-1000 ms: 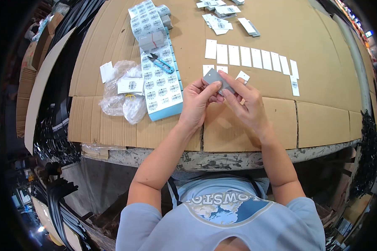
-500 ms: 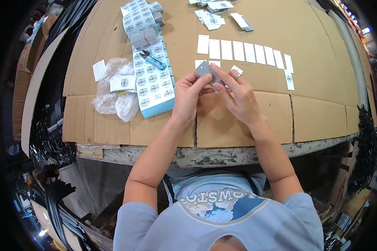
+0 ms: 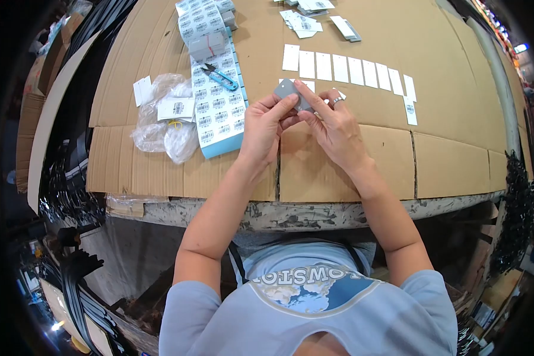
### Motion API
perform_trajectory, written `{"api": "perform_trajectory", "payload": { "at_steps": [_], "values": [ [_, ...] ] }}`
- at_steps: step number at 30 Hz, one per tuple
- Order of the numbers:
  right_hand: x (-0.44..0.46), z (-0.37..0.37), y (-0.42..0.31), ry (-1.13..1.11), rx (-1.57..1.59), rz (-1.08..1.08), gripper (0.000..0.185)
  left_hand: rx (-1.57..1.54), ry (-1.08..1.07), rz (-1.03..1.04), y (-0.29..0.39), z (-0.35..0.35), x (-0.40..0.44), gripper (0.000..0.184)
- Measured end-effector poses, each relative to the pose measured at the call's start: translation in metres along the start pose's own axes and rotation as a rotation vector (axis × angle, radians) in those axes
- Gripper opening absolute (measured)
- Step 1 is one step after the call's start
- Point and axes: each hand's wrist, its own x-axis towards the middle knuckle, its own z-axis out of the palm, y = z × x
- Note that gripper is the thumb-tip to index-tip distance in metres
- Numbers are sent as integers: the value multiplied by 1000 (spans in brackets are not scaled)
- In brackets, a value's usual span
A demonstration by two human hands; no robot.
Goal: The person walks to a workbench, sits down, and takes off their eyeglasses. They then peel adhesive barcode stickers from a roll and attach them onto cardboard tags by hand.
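Note:
Between my hands is a grey hang tag with a small hole near its top corner; whether it is one tag or a stack I cannot tell. My left hand pinches it, thumb on its face. My right hand, with a ring on one finger, has its index finger and thumb on the tag's right side. Beyond the hands lies a row of white tags on the cardboard. One tag with a barcode sticker sits at the row's right end. Other white tags are partly hidden behind my fingers.
To the left, a strip of barcode stickers carries blue thread snips and a banded grey stack. Beside it are clear plastic bags with labelled tags. More tag piles lie at the back of the cardboard.
The view has shifted slightly, so the table's things appear a little higher. Both hands stay on the grey tag, with only a small shift of the fingers.

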Motion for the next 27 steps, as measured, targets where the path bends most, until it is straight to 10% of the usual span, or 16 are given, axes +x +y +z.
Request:
{"api": "perform_trajectory", "payload": {
  "at_steps": [12, 17, 27],
  "values": [
    [0, -11, 5, 236, 198, -41, 25, 4, 5, -24, 4, 7, 0, 12],
    [4, -18, 14, 127, 1081, 579, 27, 23, -7, -40, 2, 9, 0, 11],
    [3, -14, 11, 45, 946, 643, 25, 94, -34, -22, -1, 13, -2, 14]
  ]
}}
